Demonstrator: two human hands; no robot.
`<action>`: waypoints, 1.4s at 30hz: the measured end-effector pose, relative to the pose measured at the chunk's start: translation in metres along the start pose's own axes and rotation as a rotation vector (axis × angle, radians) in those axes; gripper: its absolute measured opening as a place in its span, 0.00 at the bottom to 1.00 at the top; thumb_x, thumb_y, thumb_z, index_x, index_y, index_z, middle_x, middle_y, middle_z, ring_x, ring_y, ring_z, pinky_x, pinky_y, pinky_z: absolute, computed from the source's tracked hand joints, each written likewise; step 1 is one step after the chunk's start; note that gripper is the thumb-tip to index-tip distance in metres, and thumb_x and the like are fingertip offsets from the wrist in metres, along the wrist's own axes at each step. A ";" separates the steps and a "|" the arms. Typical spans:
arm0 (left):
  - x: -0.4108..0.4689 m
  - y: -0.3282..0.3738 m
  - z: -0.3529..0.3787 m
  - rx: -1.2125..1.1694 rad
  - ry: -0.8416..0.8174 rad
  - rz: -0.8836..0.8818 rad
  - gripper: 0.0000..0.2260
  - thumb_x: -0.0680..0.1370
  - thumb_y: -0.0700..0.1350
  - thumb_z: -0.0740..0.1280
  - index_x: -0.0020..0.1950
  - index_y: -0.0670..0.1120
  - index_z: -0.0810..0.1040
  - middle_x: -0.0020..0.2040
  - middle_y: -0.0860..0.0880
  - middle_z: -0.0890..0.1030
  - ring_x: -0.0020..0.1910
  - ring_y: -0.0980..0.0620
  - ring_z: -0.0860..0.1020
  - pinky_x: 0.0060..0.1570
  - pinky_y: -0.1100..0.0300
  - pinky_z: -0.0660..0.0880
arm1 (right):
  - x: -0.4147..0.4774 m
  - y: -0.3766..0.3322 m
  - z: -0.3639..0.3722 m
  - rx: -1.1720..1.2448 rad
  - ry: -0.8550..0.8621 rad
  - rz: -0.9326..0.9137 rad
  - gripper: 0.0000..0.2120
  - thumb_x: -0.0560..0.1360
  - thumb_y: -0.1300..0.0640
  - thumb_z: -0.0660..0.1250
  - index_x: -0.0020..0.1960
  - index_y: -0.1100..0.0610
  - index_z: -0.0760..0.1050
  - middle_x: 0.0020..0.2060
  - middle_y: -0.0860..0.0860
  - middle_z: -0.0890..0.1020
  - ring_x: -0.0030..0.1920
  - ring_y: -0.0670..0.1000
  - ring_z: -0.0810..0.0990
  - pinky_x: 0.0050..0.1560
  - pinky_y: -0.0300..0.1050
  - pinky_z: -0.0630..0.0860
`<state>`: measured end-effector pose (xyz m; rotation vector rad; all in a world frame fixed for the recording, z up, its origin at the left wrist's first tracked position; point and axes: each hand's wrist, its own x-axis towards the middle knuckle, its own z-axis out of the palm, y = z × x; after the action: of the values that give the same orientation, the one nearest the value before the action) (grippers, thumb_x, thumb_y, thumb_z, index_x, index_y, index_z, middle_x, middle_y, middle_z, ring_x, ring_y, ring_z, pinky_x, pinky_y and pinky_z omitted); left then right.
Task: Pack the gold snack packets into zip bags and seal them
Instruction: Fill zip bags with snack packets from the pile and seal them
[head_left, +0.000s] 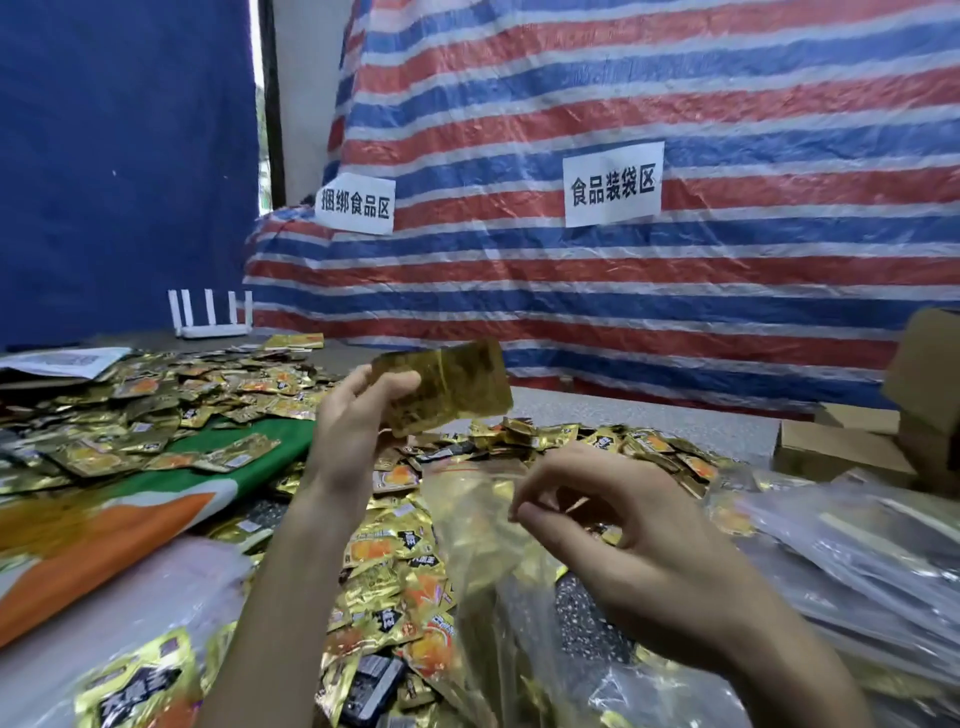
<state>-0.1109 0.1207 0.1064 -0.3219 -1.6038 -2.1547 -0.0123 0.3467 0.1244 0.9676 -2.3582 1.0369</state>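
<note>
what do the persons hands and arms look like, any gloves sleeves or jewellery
Both are bare. The left hand and the right hand wear no gloves or visible rings, and the left forearm and right forearm show no sleeve, watch or wristband within the frame.

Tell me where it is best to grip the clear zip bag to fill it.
Pinch one lip of the clear zip bag just under its red zip strip, coming from the right with the right hand: the mouth lies at the far end, and the left hand holds the stack of gold packets.
</note>
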 end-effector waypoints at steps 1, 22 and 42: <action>-0.002 0.008 -0.005 0.012 -0.077 0.029 0.17 0.64 0.54 0.75 0.49 0.49 0.82 0.43 0.49 0.84 0.42 0.50 0.81 0.39 0.60 0.77 | 0.000 -0.001 0.000 0.001 -0.005 -0.007 0.06 0.76 0.48 0.66 0.43 0.48 0.79 0.40 0.45 0.80 0.45 0.48 0.80 0.44 0.47 0.77; -0.034 0.040 0.006 0.881 -0.822 0.010 0.23 0.74 0.71 0.61 0.49 0.57 0.86 0.47 0.60 0.85 0.49 0.60 0.81 0.54 0.52 0.75 | 0.003 0.003 0.003 0.238 0.151 -0.002 0.05 0.75 0.57 0.68 0.42 0.54 0.80 0.36 0.50 0.80 0.39 0.49 0.79 0.39 0.37 0.72; -0.027 0.055 -0.038 0.642 -0.416 0.020 0.25 0.64 0.41 0.77 0.60 0.52 0.80 0.55 0.51 0.82 0.42 0.43 0.85 0.45 0.59 0.82 | 0.000 0.011 -0.006 0.186 0.269 0.124 0.10 0.72 0.61 0.72 0.46 0.46 0.84 0.42 0.45 0.87 0.46 0.47 0.85 0.49 0.51 0.82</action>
<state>-0.0586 0.0775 0.1295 -0.5925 -2.3962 -1.4968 -0.0198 0.3571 0.1228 0.6978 -2.1502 1.3622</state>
